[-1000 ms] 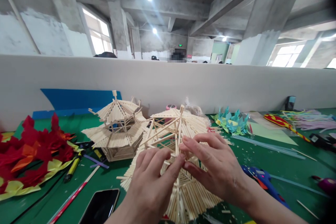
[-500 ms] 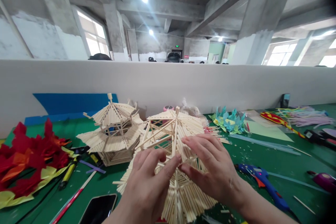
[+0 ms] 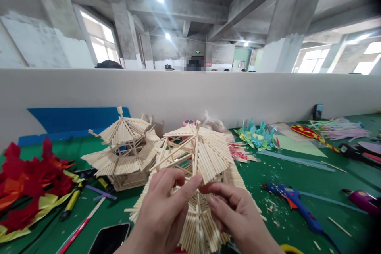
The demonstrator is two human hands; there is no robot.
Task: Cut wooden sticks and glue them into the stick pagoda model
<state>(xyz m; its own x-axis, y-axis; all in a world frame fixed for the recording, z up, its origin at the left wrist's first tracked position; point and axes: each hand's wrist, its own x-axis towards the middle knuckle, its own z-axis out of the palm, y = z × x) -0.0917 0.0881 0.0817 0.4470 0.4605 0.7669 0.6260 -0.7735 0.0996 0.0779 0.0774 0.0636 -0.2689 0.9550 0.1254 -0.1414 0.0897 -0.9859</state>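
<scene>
A two-tier pavilion model made of thin wooden sticks point(image 3: 202, 154) stands on the green mat right in front of me. My left hand point(image 3: 165, 214) rests against its near side, thumb and forefinger pinched at a stick between the roof tiers. My right hand point(image 3: 238, 218) meets it from the right, fingers curled and pinching at the same spot. What the fingertips hold is too small to make out. A second, finished stick pavilion point(image 3: 123, 149) stands to the left behind it.
A phone point(image 3: 110, 238) lies at the near left beside a red rod point(image 3: 80, 228) and a yellow pen point(image 3: 71, 202). Red and yellow paper flowers point(image 3: 26, 178) fill the far left. A blue glue gun point(image 3: 293, 202) lies right; teal paper flowers point(image 3: 257, 137) and a white partition point(image 3: 268, 95) stand behind.
My right hand has dropped from the upper roof to the model's lower near side and curled into a pinch. The view has shifted slightly, and the left hand stays at the same spot.
</scene>
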